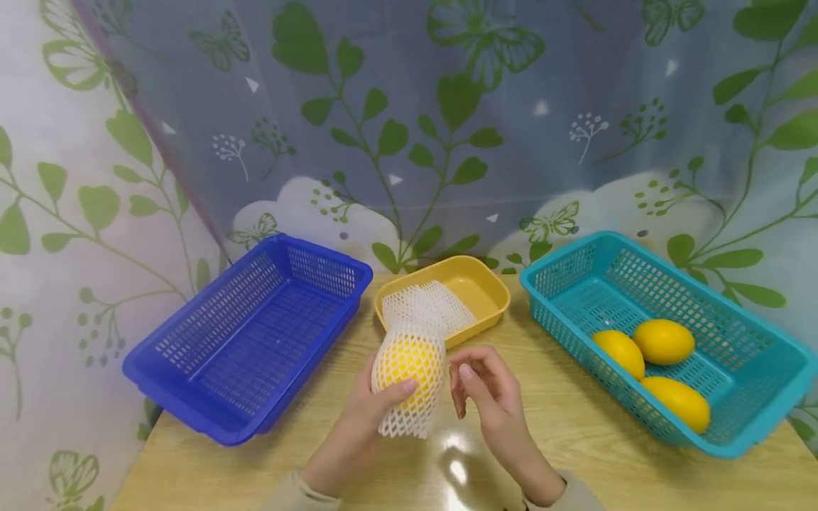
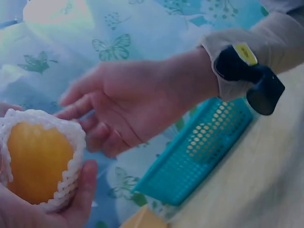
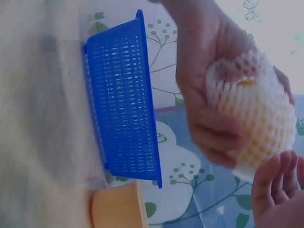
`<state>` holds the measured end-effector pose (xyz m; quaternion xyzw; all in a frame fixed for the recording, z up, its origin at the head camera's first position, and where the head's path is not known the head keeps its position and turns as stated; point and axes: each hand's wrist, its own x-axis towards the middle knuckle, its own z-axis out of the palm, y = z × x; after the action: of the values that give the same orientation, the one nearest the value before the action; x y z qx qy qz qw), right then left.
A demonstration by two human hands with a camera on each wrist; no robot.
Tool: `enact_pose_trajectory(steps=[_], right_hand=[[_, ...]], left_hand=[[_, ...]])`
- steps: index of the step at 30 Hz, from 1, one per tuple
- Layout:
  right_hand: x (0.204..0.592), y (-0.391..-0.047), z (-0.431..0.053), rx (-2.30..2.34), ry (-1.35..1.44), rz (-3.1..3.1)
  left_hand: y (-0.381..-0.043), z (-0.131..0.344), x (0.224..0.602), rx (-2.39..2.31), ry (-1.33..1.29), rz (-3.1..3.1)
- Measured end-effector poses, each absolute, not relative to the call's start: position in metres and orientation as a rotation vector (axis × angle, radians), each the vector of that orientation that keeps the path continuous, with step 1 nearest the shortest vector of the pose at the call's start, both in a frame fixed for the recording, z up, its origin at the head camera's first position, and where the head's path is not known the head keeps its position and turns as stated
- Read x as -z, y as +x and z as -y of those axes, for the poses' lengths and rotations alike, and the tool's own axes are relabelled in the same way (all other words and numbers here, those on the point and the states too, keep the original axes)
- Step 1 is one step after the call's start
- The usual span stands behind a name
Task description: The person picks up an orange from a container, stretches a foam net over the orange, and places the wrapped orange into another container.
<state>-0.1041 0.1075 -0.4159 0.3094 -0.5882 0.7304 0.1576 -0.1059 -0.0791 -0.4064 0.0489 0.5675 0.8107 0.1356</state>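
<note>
My left hand (image 1: 364, 419) grips a yellow oval fruit (image 1: 409, 360) dressed in a white foam net sleeve (image 1: 418, 330). The thumb lies across the front of the net, and loose netting sticks out past both ends of the fruit. In the right wrist view, the left fingers (image 3: 218, 137) wrap round the netted fruit. Just to its right hovers my right hand (image 1: 488, 394), fingers loosely bent and holding nothing. The left wrist view shows the right hand's palm (image 2: 126, 99) beside the net's edge, with yellow fruit skin bare at the net's open end.
Behind the hands, a yellow tray (image 1: 488, 284) holds more white foam nets (image 1: 447, 305). A blue basket (image 1: 255, 355) with nothing in it stands at left. The teal basket (image 1: 575, 348) at right contains three yellow fruits (image 1: 664, 342). A patterned curtain (image 1: 409, 177) hangs behind the wooden table (image 1: 549, 411).
</note>
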Motion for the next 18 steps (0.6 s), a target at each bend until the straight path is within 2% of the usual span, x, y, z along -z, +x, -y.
enact_pose_trajectory(steps=[9,18], right_hand=[[0.408,-0.138,-0.085,-1.595,0.708,1.909],[0.407,-0.179,-0.051,-1.085,0.552,2.080]], left_hand=[[-0.109,0.123,0.378,-2.407,0.175,-1.802],[-0.133,0.169,0.358,-2.251,0.158,-2.054]])
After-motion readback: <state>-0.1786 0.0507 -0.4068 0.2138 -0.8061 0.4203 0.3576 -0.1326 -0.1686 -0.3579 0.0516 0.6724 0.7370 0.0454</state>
